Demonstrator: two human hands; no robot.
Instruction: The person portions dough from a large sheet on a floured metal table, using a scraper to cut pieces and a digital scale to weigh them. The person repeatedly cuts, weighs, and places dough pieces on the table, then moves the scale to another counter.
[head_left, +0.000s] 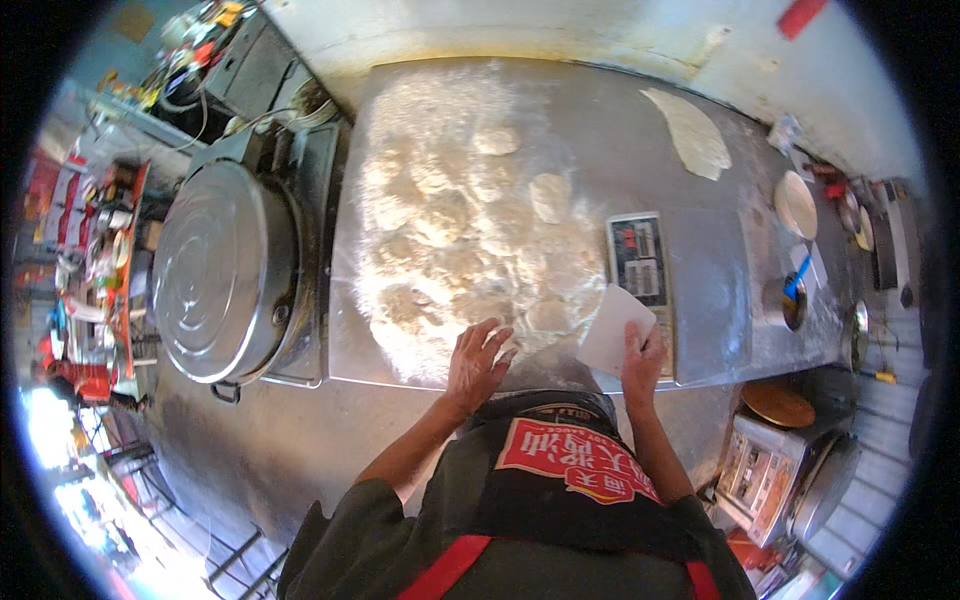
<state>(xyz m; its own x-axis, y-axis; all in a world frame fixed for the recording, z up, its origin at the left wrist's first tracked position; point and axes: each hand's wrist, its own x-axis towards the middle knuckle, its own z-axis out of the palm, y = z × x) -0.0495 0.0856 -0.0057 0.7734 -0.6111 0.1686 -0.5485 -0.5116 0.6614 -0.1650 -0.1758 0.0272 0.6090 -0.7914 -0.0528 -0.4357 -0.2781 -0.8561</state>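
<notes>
My left hand (478, 361) hovers at or just over the front edge of a flour-dusted metal table (592, 135), fingers apart and holding nothing. Whether its fingertips touch the flour cannot be made out. In my right hand (643, 361) is a flat white dough scraper (606, 330), gripped by one corner and lying over the near end of a scale's panel (636, 259). Several rounded dough pieces sit in the thick flour ahead of my left hand; one dough piece (547, 316) is close to its fingers, and another dough piece (550, 197) lies farther back.
A long flat dough strip (688, 135) lies at the back right. Beyond the scale stand a pale bowl (796, 205) and a metal cup (795, 313) with a blue-handled utensil (802, 271). A large lidded round pan (206, 270) flanks the table's left side.
</notes>
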